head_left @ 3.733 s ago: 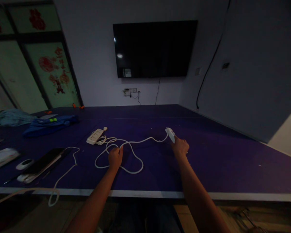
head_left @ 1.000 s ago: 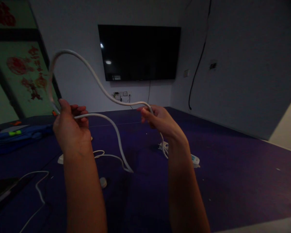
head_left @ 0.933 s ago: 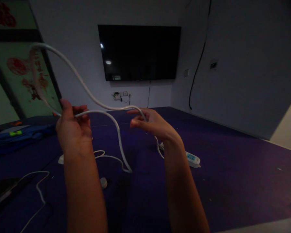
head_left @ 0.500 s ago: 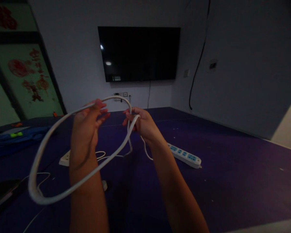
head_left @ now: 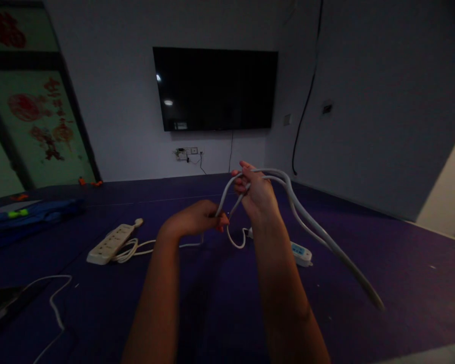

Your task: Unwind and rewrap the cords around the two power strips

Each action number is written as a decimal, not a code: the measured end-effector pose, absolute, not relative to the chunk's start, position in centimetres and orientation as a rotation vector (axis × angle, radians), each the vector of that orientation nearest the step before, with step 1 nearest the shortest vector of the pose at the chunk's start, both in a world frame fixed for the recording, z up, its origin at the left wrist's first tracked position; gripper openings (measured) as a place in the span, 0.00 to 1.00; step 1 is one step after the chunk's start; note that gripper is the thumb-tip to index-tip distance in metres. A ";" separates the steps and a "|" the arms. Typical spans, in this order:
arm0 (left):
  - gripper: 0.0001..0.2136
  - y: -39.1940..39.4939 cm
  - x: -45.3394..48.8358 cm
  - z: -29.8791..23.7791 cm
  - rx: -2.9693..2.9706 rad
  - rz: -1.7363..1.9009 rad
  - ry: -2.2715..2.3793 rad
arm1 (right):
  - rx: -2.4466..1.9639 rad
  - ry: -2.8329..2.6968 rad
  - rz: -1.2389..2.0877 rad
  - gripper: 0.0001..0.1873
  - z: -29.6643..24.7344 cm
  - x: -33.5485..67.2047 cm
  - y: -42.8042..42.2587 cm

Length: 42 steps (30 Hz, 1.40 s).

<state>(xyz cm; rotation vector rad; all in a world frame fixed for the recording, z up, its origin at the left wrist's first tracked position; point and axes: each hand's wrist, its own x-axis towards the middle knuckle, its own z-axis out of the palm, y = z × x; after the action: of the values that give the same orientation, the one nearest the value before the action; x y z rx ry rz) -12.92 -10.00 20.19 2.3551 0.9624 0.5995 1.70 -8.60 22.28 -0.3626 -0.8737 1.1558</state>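
My right hand [head_left: 256, 189] is raised above the purple table [head_left: 364, 283] and closed around folded loops of a white power cable [head_left: 318, 230], which hang out to the right. Lower and to the left, my left hand [head_left: 197, 220] pinches the same cable just below the right hand. The cable drops to a white power strip with blue sockets [head_left: 299, 251], partly hidden behind my right forearm.
A second white power strip [head_left: 108, 243] with a coiled cord lies at left. A thin white wire [head_left: 55, 303] and a dark flat object [head_left: 0, 303] sit at the lower left. Blue cloth [head_left: 30, 215] lies far left. A wall-mounted TV [head_left: 215, 88] is ahead.
The big cable loop that hung to the left has swung over to the right. My right hand now holds the gathered loops, and my left hand has dropped lower and slid along the cable.
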 end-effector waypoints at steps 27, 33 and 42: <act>0.10 -11.7 -10.9 22.1 1.556 2.039 0.684 | -0.451 -1.699 1.700 0.35 20.8 -0.5 -8.7; 0.12 -10.6 -11.0 21.4 1.673 1.979 0.833 | -0.564 -1.687 1.675 0.32 20.6 -0.4 -8.0; 0.38 -11.1 -9.7 20.7 2.072 1.808 0.996 | -0.418 -1.316 1.580 0.34 21.3 1.2 -7.6</act>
<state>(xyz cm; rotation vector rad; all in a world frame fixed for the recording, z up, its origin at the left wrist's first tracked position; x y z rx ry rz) -9.65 -11.12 20.71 2.0722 0.9957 1.8081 1.25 -7.55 21.28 -0.4181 -1.3157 1.5798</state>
